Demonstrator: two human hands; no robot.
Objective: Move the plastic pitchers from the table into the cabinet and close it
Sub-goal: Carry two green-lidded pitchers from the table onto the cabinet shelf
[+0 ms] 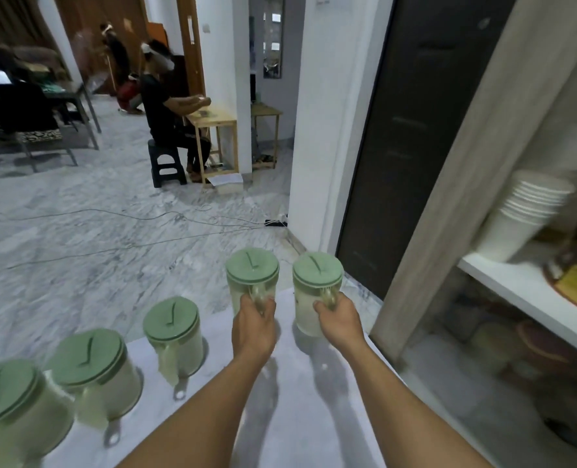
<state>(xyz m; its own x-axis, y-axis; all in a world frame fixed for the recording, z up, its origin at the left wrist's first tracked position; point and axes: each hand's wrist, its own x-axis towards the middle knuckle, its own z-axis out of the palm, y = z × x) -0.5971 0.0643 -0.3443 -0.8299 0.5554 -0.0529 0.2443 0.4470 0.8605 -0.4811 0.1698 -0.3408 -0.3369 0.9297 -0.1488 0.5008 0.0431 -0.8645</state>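
Note:
Several pale plastic pitchers with green lids stand in a row along the white table's far edge. My left hand grips the handle of one pitcher. My right hand grips the handle of the pitcher beside it, nearest the cabinet. Three more pitchers stand to the left: one at mid-row, another and the last at the frame's corner. The cabinet stands open on the right with a white shelf.
A stack of white cups and a dish with a yellow item sit on the cabinet shelf; bowls lie below. The pale cabinet door stands beside a dark door. A person sits at a small wooden table across the marble floor, with cables on it.

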